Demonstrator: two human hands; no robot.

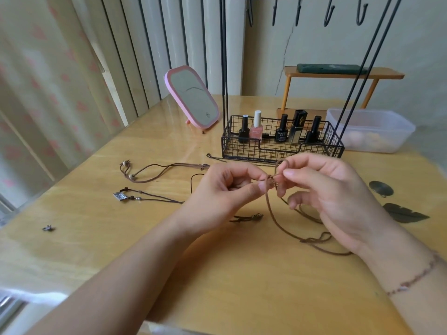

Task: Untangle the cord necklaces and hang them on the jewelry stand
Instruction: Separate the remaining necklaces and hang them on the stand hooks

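Brown cord necklace (273, 213) is up off the table (121, 238), pinched at a knot between both hands. Left hand (225, 187) pinches it thumb against forefinger, other fingers curled in. Right hand (333, 192) pinches the same knot from the other side with thumb and forefinger; a loop of cord rises just above its fingertips. The rest of the cord drops below the hands, trails under the right wrist and lies on the table with a small loop there.

Left of the left hand: a second brown cord with beads (150, 170) lies flat, and nearer, a dark cord with a square pendant (121, 196). Just below the left hand, a small dark knotted piece (251, 217). Far left, a small metal charm (49, 228).

Beyond both hands: jewelry stand (283, 143), black wire basket base with nail polish bottles (256, 130), hooks (329, 13) at top; thin black cords hang from its right side. Pink mirror (192, 97) beyond the left hand. Clear plastic tub (372, 131) and a wooden shelf (338, 76) beyond the right hand. Right of the right hand, two dark leaf pendants (404, 213) lie on the table. Beaded bracelet (416, 274) on the right wrist.
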